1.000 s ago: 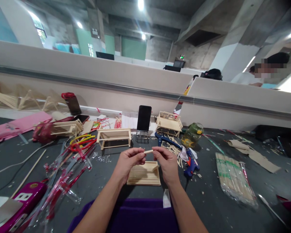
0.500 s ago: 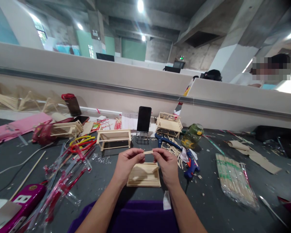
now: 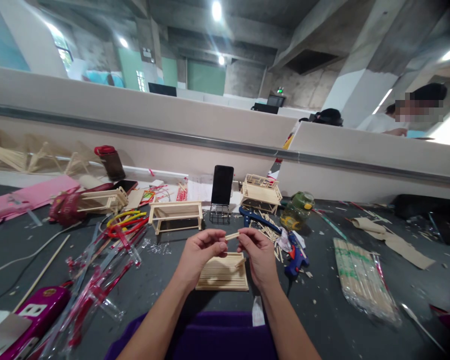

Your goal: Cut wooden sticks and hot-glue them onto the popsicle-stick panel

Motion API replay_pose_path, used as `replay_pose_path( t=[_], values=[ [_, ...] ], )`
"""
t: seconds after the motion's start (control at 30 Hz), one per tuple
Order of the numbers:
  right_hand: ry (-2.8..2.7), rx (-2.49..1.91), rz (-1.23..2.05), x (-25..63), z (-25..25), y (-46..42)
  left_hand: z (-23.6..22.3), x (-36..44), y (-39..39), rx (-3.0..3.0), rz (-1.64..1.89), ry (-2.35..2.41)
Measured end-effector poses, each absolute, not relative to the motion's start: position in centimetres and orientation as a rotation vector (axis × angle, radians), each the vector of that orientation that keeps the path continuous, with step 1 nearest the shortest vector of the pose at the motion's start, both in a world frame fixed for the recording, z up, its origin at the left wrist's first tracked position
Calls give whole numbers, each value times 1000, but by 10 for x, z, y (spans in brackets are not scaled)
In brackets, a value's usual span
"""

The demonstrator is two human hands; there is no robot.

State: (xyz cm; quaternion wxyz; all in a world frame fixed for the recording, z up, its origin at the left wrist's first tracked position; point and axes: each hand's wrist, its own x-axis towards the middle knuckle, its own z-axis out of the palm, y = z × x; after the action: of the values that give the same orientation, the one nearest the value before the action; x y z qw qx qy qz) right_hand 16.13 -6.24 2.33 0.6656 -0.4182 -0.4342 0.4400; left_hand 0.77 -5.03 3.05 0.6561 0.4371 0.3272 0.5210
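Short pale wooden sticks [image 3: 232, 236], seemingly two side by side, span the gap between my hands. My right hand [image 3: 260, 252] pinches their right end with thumb and fingertips. At the other end, the fingertips of my left hand [image 3: 201, 253] close around the sticks, partly hiding them. Just below my hands, on the dark desk, lies a slatted wooden panel [image 3: 221, 275] with a raised edge and a small piece jutting up at its right.
Behind my hands stand a wooden frame [image 3: 176, 217], a phone [image 3: 222, 185] on a wire stand and a small wooden model [image 3: 260, 192]. To the right are a blue glue gun [image 3: 296, 257], a green bottle [image 3: 298, 207] and bagged sticks [image 3: 363, 280]. Plastic wrappers [image 3: 97, 290] litter the left.
The sticks have tilted slightly, their right end now higher. My left fingertips have parted a little and shifted slightly right; the panel stays in place.
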Motion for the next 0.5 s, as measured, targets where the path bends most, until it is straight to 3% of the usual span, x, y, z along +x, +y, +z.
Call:
replay_pose_path(
  t=[0.2, 0.5],
  values=[
    [-964, -902, 1120, 159, 26, -64, 35, 9, -54, 993, 1151, 690],
    [-1031, -903, 1059, 161, 24, -64, 35, 7, -54, 820, 991, 638]
  ],
)
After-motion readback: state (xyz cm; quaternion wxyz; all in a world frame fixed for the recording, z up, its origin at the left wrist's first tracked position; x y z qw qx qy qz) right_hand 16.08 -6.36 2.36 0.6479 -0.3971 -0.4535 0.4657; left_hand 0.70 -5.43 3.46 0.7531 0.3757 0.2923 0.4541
